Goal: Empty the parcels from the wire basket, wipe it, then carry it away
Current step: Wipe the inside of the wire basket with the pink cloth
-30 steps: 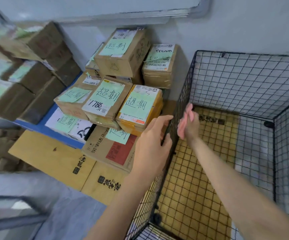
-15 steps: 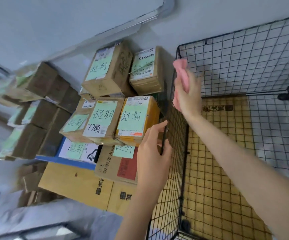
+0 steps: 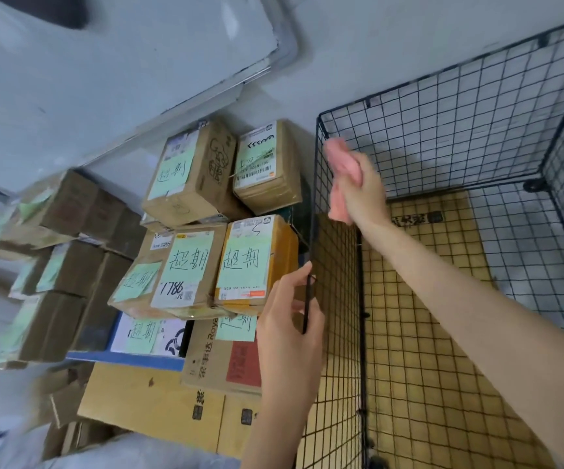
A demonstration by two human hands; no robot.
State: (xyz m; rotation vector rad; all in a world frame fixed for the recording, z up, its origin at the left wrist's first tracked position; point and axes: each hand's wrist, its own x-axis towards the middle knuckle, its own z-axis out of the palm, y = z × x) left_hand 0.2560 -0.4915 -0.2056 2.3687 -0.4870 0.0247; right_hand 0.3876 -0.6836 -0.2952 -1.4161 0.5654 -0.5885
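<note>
The black wire basket (image 3: 459, 106) fills the right side, with no parcels inside it; yellow cardboard shows through its mesh floor. My left hand (image 3: 290, 319) grips the top rim of its left wall. My right hand (image 3: 361, 191) holds a pink cloth (image 3: 339, 160) against the inside of that same wall, near the far left corner. Brown parcels (image 3: 185, 265) with green handwritten notes are stacked on the floor just left of the basket.
More brown boxes (image 3: 64, 265) are piled at the far left. Flattened cardboard sheets (image 3: 152, 401) and a blue board lie under the parcel stack. A pale grey wall (image 3: 375, 45) runs right behind the basket and the parcels.
My right hand has carried the pink cloth up the inside of the left wall towards its top far corner. My left hand has kept its grip on the rim.
</note>
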